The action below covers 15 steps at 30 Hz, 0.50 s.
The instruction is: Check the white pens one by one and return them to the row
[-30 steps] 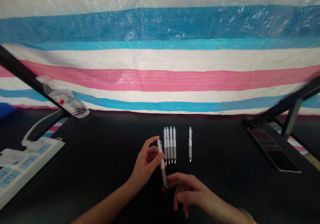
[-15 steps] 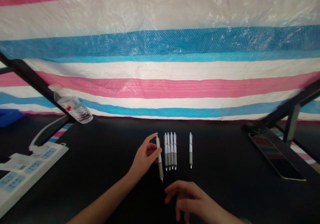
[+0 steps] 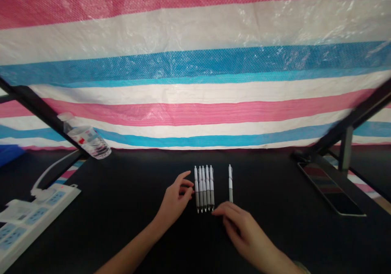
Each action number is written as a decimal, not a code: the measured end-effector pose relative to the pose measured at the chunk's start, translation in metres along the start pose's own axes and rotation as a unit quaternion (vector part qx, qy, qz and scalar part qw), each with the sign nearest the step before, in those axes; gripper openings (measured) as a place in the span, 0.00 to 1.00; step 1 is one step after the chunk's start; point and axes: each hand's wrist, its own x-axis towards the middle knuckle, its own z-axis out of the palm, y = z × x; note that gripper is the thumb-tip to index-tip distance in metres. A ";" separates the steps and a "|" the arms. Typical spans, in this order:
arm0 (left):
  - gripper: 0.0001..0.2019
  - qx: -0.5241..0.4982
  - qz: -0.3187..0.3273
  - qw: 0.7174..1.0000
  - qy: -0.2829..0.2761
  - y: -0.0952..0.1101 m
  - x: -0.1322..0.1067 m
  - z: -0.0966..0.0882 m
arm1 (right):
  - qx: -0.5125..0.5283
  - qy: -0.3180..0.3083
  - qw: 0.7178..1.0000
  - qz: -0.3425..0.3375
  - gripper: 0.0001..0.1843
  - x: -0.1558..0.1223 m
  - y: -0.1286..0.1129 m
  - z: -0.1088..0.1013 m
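Note:
Several white-and-grey click pens (image 3: 204, 190) lie side by side in a tight row on the black table, tips toward me. A single matching pen (image 3: 230, 182) lies apart to their right, its tip end close to my right hand. My left hand (image 3: 175, 196) is just left of the row, fingers apart and holding nothing. Its fingertips are close to the leftmost pen. My right hand (image 3: 244, 229) reaches in from the lower right, index finger stretched to the tip of the row's rightmost pen. Whether it touches that pen I cannot tell; nothing shows in its fingers.
A white power strip (image 3: 42, 219) with a plugged-in cable lies at the left. A water bottle (image 3: 90, 141) leans by the black frame bar. A dark phone (image 3: 331, 190) lies at the right. Striped plastic sheeting (image 3: 195, 115) hangs behind the table.
My left hand has laid its pen down at the left end of the row and let go. My right hand has moved forward, up to the pen tips. The view has shifted slightly.

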 end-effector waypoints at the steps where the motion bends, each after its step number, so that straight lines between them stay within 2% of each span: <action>1: 0.25 0.001 -0.007 1.000 -0.004 0.001 -0.003 -0.001 | -0.093 0.028 0.995 -0.034 0.25 0.001 0.003 -0.005; 3: 0.25 0.023 -0.008 1.000 -0.008 0.004 -0.005 -0.002 | -0.245 0.068 0.965 -0.065 0.31 0.005 0.013 -0.013; 7: 0.16 0.135 0.047 0.990 0.005 0.010 -0.003 0.002 | -0.405 0.072 0.909 -0.076 0.32 0.010 0.031 -0.019; 10: 0.14 0.172 0.070 0.982 0.016 0.010 -0.004 0.005 | -0.465 0.069 0.878 -0.095 0.32 0.012 0.037 -0.021; 15: 0.14 0.165 0.080 0.983 0.026 0.006 -0.011 0.002 | -0.501 0.071 0.854 -0.119 0.30 0.013 0.038 -0.025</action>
